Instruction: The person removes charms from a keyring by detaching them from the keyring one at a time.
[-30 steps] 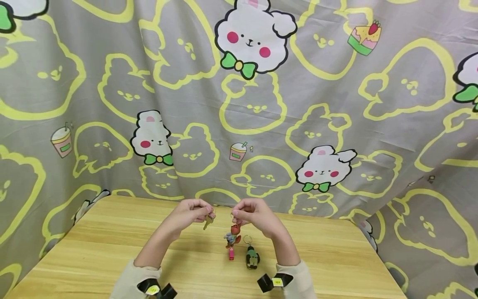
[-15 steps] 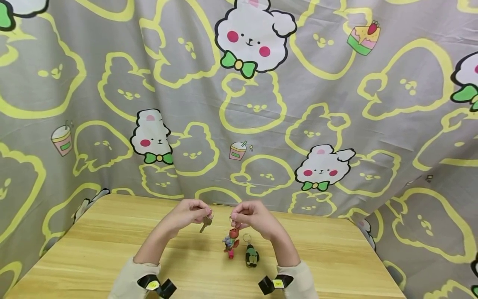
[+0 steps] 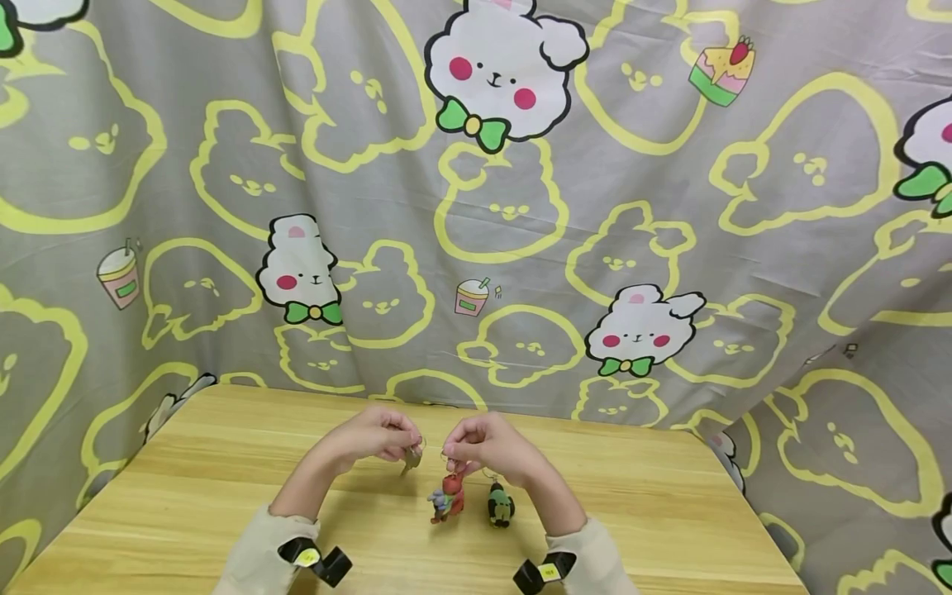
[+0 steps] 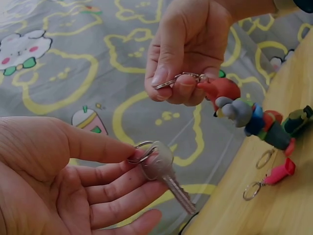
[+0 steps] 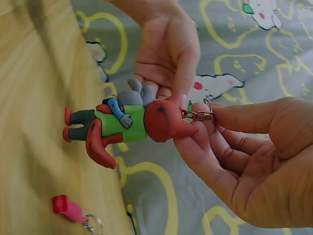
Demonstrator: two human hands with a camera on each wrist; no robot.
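Observation:
My left hand pinches a metal key ring between thumb and forefinger, and a key hangs from it. Opposite, my right hand grips the metal ring and short chain of a fox figure keychain. The fox is red with a green vest, and a small grey figure clings to its front. It hangs below my right fingers in the head view. A gap separates the key from the fox keychain.
A dark figure keychain in green clothes lies on the wooden table near my right wrist. A small pink keychain with a ring lies there too, hidden in the head view. A patterned curtain hangs behind the table.
Both hands have come down a little. My right hand has moved left with the fox keychain, which covers the pink keychain in the head view. The green-clothed keychain stays put.

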